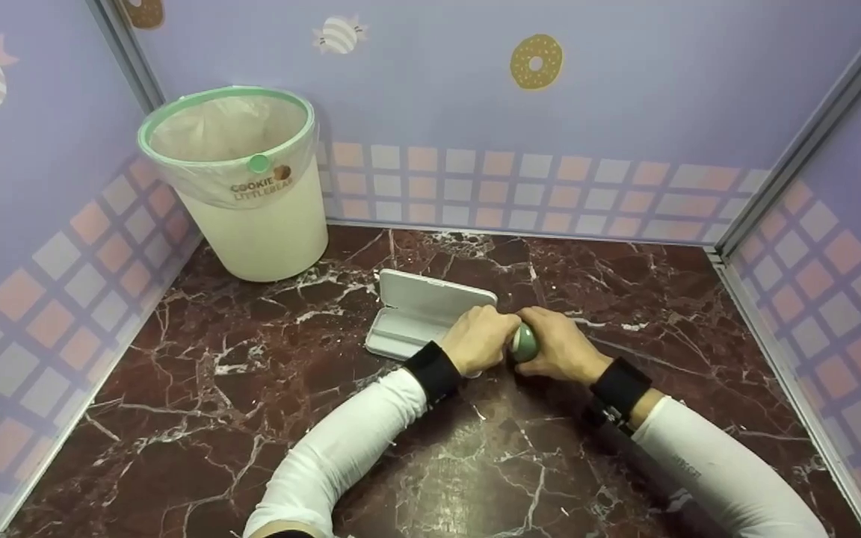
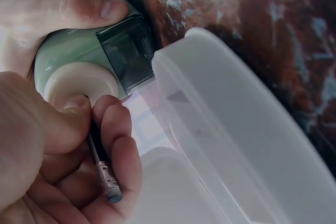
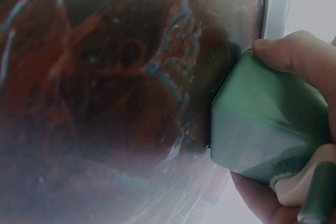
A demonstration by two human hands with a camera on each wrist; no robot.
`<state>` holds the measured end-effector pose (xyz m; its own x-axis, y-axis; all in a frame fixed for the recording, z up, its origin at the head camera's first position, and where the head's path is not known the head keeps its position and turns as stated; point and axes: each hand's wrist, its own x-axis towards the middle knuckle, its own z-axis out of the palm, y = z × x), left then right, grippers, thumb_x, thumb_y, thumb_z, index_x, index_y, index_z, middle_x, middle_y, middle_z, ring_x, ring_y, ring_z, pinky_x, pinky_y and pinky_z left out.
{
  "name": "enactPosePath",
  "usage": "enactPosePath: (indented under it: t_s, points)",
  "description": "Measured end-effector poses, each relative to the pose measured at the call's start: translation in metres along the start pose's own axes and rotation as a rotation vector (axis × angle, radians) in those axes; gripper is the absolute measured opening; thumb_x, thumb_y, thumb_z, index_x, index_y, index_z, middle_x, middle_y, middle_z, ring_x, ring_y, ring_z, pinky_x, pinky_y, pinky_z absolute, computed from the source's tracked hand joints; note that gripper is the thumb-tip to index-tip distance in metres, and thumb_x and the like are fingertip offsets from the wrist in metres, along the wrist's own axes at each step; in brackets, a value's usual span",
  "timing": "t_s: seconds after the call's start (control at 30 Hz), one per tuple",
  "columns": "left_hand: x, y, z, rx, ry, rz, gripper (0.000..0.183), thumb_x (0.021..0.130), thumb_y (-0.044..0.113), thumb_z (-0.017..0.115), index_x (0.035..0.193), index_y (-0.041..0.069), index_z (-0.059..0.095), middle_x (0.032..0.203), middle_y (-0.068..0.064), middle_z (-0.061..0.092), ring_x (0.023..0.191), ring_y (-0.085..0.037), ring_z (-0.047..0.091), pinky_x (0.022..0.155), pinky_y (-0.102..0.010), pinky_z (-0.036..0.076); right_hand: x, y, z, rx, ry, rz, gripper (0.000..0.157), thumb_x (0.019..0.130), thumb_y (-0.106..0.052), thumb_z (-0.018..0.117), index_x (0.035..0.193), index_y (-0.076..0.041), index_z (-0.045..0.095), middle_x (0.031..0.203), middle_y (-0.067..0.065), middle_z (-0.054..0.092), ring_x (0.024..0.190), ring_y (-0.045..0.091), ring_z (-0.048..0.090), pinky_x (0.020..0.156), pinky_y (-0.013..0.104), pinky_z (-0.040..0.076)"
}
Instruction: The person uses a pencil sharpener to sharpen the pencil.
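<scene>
The left hand (image 1: 481, 340), fingers curled, pinches a dark pencil (image 2: 96, 145) behind its eraser-free end, at the cream face of a green sharpener (image 1: 525, 344). The right hand (image 1: 559, 347) grips the sharpener's body. An open white case (image 1: 434, 297) lies on the table (image 1: 251, 418), just beside the left hand; a bin (image 1: 258, 235) stands behind, leftward.

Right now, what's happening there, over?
Left fingers pinching pencil; right fingers gripping green sharpener. Pencil at sharpener's opening. Open white case close by, not in between.
</scene>
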<state>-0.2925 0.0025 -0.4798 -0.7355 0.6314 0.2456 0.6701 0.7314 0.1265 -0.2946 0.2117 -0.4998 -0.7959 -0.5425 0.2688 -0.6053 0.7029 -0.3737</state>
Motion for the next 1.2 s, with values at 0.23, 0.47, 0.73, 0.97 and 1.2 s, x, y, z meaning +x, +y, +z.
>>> enactPosePath:
  t_s: [0.23, 0.47, 0.73, 0.97, 1.2]
  points:
    - [0.003, -0.002, 0.002, -0.015, 0.008, 0.044, 0.017, 0.086, 0.002, 0.08, 0.094, 0.015, 0.073, 0.082, -0.003, 0.079, 0.076, -0.03, 0.079, 0.066, -0.04, 0.065, -0.002, -0.001, -0.001, 0.008, 0.008, -0.001, 0.069, 0.062, -0.014, 0.101, 0.123, -0.006, 0.07, 0.114, 0.011, 0.078, 0.103, 0.031, 0.075, 0.094, 0.054, 0.062]
    - [0.002, -0.003, 0.0, -0.05, 0.004, -0.043, 0.02, 0.094, 0.01, 0.08, 0.11, 0.012, 0.068, 0.09, -0.013, 0.08, 0.081, -0.034, 0.081, 0.068, -0.044, 0.067, -0.002, 0.0, -0.002, 0.027, -0.001, 0.014, 0.073, 0.064, -0.014, 0.101, 0.129, -0.004, 0.069, 0.119, 0.014, 0.079, 0.108, 0.034, 0.076, 0.098, 0.056, 0.062]
    - [-0.004, -0.005, -0.005, -0.042, -0.008, -0.096, 0.012, 0.103, 0.027, 0.079, 0.105, 0.016, 0.081, 0.097, -0.009, 0.085, 0.086, -0.033, 0.084, 0.074, -0.046, 0.068, -0.001, -0.001, 0.0, 0.037, -0.009, 0.034, 0.073, 0.063, -0.012, 0.101, 0.129, -0.003, 0.071, 0.121, 0.015, 0.079, 0.108, 0.034, 0.076, 0.099, 0.055, 0.063]
    - [-0.01, -0.01, -0.007, 0.007, -0.052, -0.112, 0.008, 0.097, 0.015, 0.079, 0.102, 0.016, 0.086, 0.096, -0.01, 0.086, 0.088, -0.035, 0.083, 0.076, -0.047, 0.069, 0.0, -0.002, 0.0, 0.027, -0.003, 0.033, 0.07, 0.062, -0.013, 0.1, 0.125, -0.005, 0.07, 0.116, 0.014, 0.078, 0.102, 0.033, 0.076, 0.093, 0.053, 0.064]
    - [-0.01, -0.011, -0.008, 0.027, -0.039, -0.074, 0.011, 0.095, 0.01, 0.079, 0.096, 0.016, 0.088, 0.092, -0.011, 0.085, 0.085, -0.036, 0.083, 0.074, -0.048, 0.069, -0.002, -0.002, -0.001, 0.025, -0.005, 0.041, 0.071, 0.062, -0.013, 0.101, 0.126, -0.004, 0.07, 0.117, 0.014, 0.078, 0.103, 0.033, 0.076, 0.094, 0.054, 0.064]
